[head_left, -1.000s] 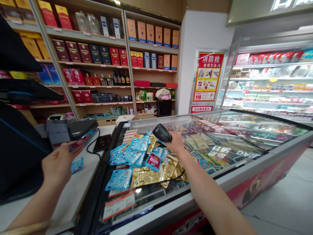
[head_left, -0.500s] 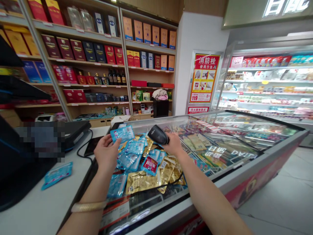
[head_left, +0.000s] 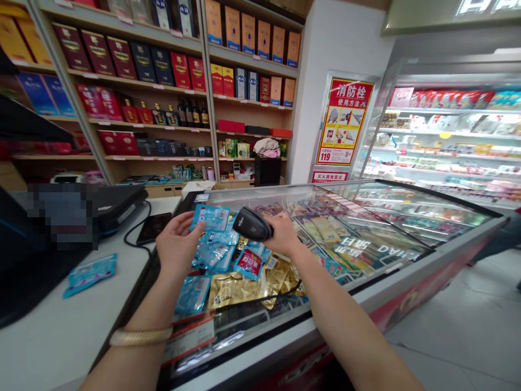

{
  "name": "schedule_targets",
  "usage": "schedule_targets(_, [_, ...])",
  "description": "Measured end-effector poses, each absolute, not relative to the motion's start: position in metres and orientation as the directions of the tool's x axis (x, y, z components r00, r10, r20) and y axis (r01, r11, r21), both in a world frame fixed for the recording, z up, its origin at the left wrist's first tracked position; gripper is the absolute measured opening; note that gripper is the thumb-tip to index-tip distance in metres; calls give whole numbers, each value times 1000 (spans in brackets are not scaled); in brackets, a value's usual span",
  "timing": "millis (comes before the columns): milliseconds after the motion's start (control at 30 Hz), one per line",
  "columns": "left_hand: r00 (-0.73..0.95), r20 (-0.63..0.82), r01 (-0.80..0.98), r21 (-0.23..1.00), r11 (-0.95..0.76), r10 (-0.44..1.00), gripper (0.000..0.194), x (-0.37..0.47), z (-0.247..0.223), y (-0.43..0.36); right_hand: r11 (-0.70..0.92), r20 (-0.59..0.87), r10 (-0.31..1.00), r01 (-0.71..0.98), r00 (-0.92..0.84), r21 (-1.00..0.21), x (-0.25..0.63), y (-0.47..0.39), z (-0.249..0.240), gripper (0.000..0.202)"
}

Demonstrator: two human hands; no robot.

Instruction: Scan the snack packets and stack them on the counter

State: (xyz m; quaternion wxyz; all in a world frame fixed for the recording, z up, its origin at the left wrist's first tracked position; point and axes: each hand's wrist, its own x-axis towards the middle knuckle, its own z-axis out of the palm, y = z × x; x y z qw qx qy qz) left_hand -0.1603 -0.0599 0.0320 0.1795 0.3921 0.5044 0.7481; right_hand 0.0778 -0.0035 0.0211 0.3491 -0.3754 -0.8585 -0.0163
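Note:
Between thumb and fingers, my left hand (head_left: 178, 244) pinches a blue snack packet (head_left: 212, 218) by its left edge, above the pile. My right hand (head_left: 283, 233) is wrapped round the handle of a black barcode scanner (head_left: 250, 224), whose head points left toward that packet. Below both hands, several blue packets and gold packets (head_left: 234, 290) are heaped on the glass top of a chest freezer. A packet with a dark red label (head_left: 249, 263) lies in the middle of the heap. The scanner's black cable crosses the gold packets.
On the white counter (head_left: 97, 331) at left lie a single blue packet (head_left: 90, 274) and a dark phone-like slab (head_left: 154, 227). A dark checkout machine (head_left: 118, 209) stands behind them. The freezer (head_left: 366, 217) stretches right; shelves of boxed bottles (head_left: 163, 68) line the back wall.
The scanner has moved slightly left, closer to the held packet. The packet in my left hand is turned flatter toward the scanner. My view has tilted down a little.

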Motion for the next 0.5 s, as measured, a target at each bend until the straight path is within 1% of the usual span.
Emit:
schedule_targets(100, [-621, 411, 152, 898, -412, 667, 41, -158, 32, -62, 712, 599, 641, 663, -480, -231, 77, -4, 21, 23])
schedule_targets(267, [-615, 425, 192, 897, -397, 664, 41, -157, 32, -62, 694, 576, 661, 683, -480, -227, 77, -5, 22, 25])
schedule_targets(500, [-621, 415, 166, 899, -405, 665, 40, -158, 32, -61, 687, 563, 671, 690, -482, -228, 77, -3, 21, 22])
